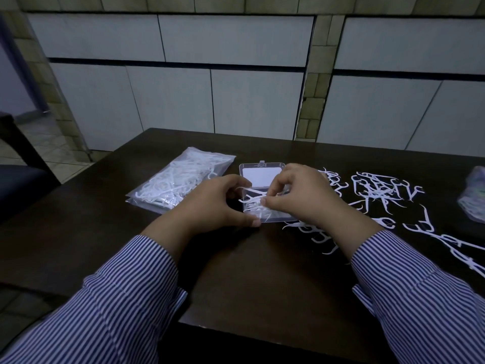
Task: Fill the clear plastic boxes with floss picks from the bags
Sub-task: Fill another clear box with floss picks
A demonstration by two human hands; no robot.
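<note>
A clear plastic box lies open on the dark table, its lid tilted back away from me. White floss picks lie in its base. My left hand curls round the box's left side, thumb at the near corner. My right hand is over the box and pinches floss picks between thumb and fingers. A clear bag of floss picks lies left of the box. Loose floss picks are scattered to the right.
Another bag, blurred, lies at the table's right edge. More loose picks trail toward the near right. A dark chair stands left of the table. A tiled wall rises behind the table's far edge.
</note>
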